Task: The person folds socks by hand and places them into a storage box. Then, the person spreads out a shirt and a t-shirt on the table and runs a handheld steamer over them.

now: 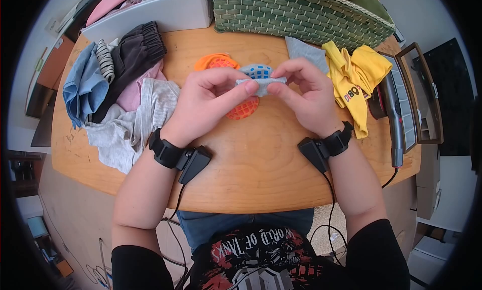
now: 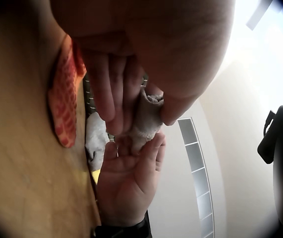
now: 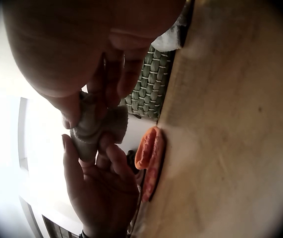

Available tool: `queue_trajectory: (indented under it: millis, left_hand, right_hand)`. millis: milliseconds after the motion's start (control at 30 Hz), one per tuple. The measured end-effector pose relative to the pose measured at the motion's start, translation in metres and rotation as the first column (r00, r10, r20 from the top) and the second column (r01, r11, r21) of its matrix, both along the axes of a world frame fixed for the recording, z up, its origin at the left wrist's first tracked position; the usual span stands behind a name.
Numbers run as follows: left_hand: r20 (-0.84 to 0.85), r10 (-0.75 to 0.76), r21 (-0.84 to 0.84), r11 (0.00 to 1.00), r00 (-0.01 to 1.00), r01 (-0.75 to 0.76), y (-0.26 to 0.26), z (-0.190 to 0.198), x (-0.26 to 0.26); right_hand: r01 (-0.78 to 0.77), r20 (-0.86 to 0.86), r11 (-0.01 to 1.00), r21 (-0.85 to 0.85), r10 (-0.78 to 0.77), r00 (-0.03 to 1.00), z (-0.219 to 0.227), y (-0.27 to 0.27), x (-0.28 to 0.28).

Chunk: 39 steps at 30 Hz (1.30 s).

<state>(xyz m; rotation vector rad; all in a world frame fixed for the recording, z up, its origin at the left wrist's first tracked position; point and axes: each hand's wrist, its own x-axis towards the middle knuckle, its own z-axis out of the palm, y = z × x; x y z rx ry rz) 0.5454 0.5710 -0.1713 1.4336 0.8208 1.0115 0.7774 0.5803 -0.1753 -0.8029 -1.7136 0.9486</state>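
Between both hands, above the table, is a grey sock (image 1: 262,84) with blue grip squares on its sole. Its near edge is rolled into a thick band. My left hand (image 1: 203,100) pinches the left end of that band between thumb and fingers. At the other end, the thumb and fingers of my right hand (image 1: 314,95) pinch it too. The roll of the sock (image 2: 150,115) shows end-on in the left wrist view. Beneath the hands an orange sock (image 1: 244,108) with red grip squares lies folded on the wooden table (image 1: 261,164), partly hidden by the grey one.
A heap of clothes with dark trousers (image 1: 133,51) and a light grey garment (image 1: 118,132) lies at the left. Yellow clothing (image 1: 359,71) lies at the right, near a dark corded appliance (image 1: 395,124). A white bin (image 1: 170,14) and green woven basket (image 1: 286,14) stand behind.
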Motion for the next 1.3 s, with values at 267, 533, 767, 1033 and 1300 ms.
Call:
queue_trajectory:
  millis: [267,533,767,1033,1300]
  left_hand:
    - [0.053,0.025,-0.067,0.997,0.998,-0.022,-0.002,0.005,0.005]
    - [0.004,0.05,0.015,0.999,0.999,-0.05,-0.001,0.006,0.003]
    - [0.078,0.047,0.082,0.995,0.996,-0.053,-0.004,0.007,0.007]
    - [0.065,-0.005,-0.252,0.968,0.998,0.021,0.006,0.004,0.0]
    - [0.149,0.002,-0.04,0.999,0.989,0.004,0.004,0.0,0.006]
  right_hand:
    - [-0.015,-0.057,1.0,-0.006,0.014,0.998,-0.001,-0.001,-0.003]
    - [-0.089,0.014,0.978,-0.189,0.094,0.995,0.003,-0.004,0.0]
    - [-0.155,-0.159,0.925,-0.347,0.105,0.982,0.009,-0.006,-0.005]
    - [0.02,-0.106,0.992,-0.125,-0.034,0.994,0.007,-0.003,-0.001]
    - [-0.048,-0.089,0.987,-0.15,0.035,0.995,0.009,-0.004,-0.005]
